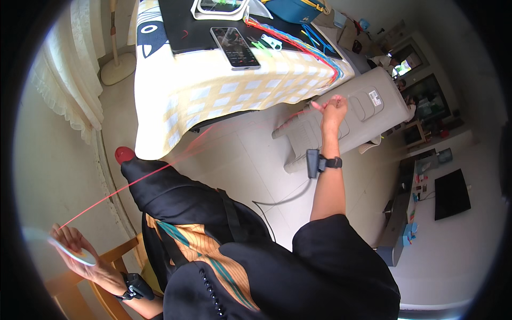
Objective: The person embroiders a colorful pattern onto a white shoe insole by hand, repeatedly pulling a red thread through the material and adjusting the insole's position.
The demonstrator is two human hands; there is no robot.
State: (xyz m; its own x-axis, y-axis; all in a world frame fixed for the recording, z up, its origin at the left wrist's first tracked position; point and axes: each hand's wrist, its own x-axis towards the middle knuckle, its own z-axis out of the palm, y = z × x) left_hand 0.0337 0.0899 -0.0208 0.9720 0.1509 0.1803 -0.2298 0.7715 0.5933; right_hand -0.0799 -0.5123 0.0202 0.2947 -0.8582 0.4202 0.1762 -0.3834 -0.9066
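Observation:
At the lower left my left hand [80, 253] is closed round a pale, thin round disc [77, 252], which shows nearly edge-on. A thin red thread [114, 193] runs taut from this hand up and across my lap to the right, where several blurred strands spread beneath the table edge. They lead toward my right hand [334, 111], raised beside the table's right end with its fingers curled together and the thumb to the left. The strands' ends at those fingers are too fine to make out clearly.
Before me stands a table with a checked cloth [197, 96], holding a phone [234, 48], a bundle of coloured cords [298, 45], a white-framed mirror [220, 6] and a blue bag [293, 10]. A grey plastic piece of furniture [346, 114] stands right; a wooden chair [109, 298] is lower left.

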